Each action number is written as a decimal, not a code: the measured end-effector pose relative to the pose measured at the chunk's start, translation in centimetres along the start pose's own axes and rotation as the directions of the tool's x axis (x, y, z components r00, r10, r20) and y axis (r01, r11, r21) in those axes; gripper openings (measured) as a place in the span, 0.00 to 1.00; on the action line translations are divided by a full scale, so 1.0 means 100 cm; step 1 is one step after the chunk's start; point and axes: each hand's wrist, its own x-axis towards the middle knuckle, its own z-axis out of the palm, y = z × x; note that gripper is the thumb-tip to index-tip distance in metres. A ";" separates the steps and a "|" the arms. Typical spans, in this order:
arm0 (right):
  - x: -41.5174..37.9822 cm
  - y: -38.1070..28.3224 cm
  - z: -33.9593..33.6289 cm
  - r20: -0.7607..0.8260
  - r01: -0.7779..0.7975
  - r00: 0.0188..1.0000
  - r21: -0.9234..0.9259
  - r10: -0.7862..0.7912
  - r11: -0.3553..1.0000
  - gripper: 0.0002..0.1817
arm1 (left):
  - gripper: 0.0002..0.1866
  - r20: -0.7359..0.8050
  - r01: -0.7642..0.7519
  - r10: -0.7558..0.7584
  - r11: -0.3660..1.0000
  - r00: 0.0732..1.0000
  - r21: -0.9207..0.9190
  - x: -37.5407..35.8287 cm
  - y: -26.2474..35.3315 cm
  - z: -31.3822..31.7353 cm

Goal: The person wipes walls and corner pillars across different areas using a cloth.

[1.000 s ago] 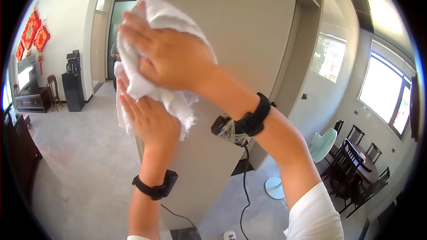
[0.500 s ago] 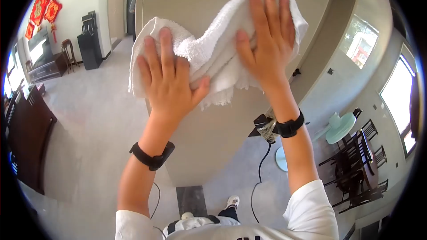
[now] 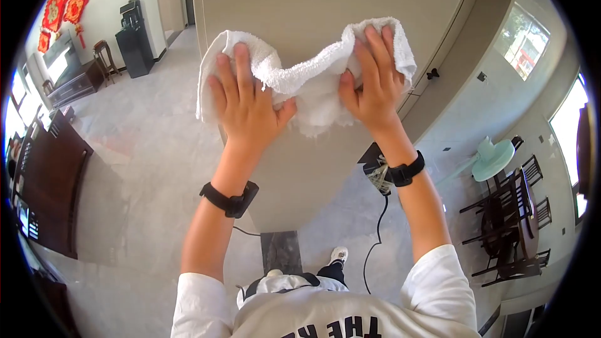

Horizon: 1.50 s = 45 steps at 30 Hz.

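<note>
A white terry towel (image 3: pixel 297 78) lies bunched against the tall beige panel (image 3: pixel 313 0), its middle sagging between my hands. My left hand (image 3: pixel 249 116) presses flat on the towel's left part, fingers stretched out and thumb apart. On its right part rests my right hand (image 3: pixel 379 97), also with fingers extended over the cloth. Both palms face the panel and are hidden. Each wrist wears a black strap; the left one (image 3: pixel 230 200) carries a dark block.
A black device with a cable (image 3: pixel 377 172) juts out beside my right wrist. Farther right stand a pale green fan (image 3: pixel 493 159) and a dark dining table with chairs (image 3: pixel 529 213). Dark wooden furniture (image 3: pixel 53 181) is at left. The grey floor (image 3: pixel 138 150) surrounds the panel.
My right hand has slid down the panel with its part of the towel, nearly level with my left hand. The left hand appears slightly farther right, and the whole view has shifted a little.
</note>
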 end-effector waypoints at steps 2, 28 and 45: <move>-0.007 -0.013 -0.003 0.153 -0.158 0.977 0.034 0.151 0.987 0.31 | 0.37 0.018 -0.011 0.011 1.000 1.000 -0.013 -0.008 -0.001 0.005; 0.104 -0.048 0.043 0.120 0.035 0.992 -0.085 -0.025 0.996 0.40 | 0.27 0.270 0.609 -0.618 0.440 0.739 -0.660 0.003 -0.037 -0.012; -0.079 -0.218 0.086 0.527 0.302 0.334 0.726 -0.781 0.619 0.12 | 0.11 0.424 0.856 -0.902 -0.156 0.080 -0.494 -0.287 0.023 0.014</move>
